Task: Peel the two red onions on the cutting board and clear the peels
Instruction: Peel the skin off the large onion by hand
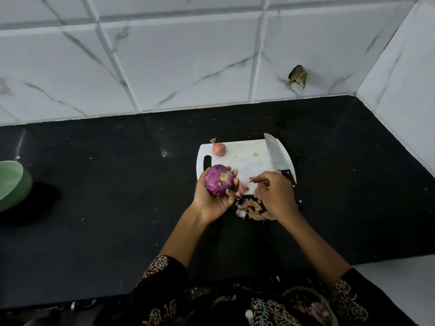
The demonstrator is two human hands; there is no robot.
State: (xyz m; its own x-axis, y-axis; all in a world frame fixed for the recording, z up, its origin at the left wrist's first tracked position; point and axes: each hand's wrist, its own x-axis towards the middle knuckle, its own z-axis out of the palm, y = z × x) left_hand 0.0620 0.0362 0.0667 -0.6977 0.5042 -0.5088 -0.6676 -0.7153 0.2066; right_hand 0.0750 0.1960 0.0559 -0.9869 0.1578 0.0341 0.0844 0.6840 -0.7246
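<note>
Step in hand: we judge the first onion all but peeled; we see a glossy purple surface with a few pale flecks left near its trimmed end.
Peeled onion (219, 180): held clear above the near-left corner of the cutting board (244, 158), not resting on it.
Left hand (215, 196): palm up, fingers and thumb curled round the peeled onion from below and both sides; a firm, full cupping hold.
Right hand (273, 194): palm down over the board's near edge, fingers bent toward the peel scraps; we cannot tell whether it has any scrap pinched.
Peels (250, 207): a loose papery heap straddling the board's near edge, partly on the black counter (106, 208), touching or under the right hand.
Small onion (219, 148): unpeeled, dry skin and stalk intact, at the board's far-left corner, well apart from both hands.
Knife (276, 154): lying along the board's right side, handle toward the right hand, untouched.
Green bowl (11, 184): far left of the board, at the frame edge.
Next move, as we judge it: set the peeled onion on the board, take up the small one, and start its skin at the stalk end.
Remaining: second onion, then clearing the heap.
</note>
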